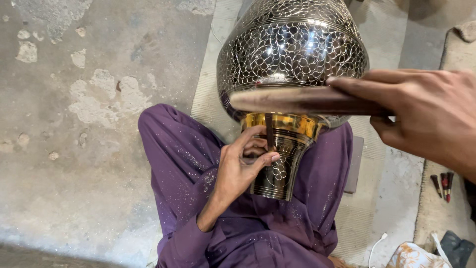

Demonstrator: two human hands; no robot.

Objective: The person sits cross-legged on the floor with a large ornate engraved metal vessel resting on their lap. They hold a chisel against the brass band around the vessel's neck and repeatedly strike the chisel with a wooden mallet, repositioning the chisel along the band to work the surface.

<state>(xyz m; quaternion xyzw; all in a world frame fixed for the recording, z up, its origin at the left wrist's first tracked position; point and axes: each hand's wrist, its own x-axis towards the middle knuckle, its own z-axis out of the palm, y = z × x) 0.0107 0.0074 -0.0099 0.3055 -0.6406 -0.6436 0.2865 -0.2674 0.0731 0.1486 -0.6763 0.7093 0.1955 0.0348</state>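
Note:
A large engraved metal vase [292, 49] lies on my lap, its black-and-silver floral body pointing away and its flared foot [277, 168] toward me, with a bright brass band [282, 123] between them. My left hand [243, 164] rests against the foot and pinches a thin dark chisel [268, 130] whose tip meets the brass band. Raised over the chisel, my right hand [426, 119] grips a long dark wooden stick [302, 100], held level across the vase.
I sit in purple clothes [183, 164] on a pale mat [208, 94] over a worn concrete floor [74, 124]. Small red-handled tools [443, 185] lie at the right. A patterned cloth [411, 255] and a white cable [377, 245] are at the lower right.

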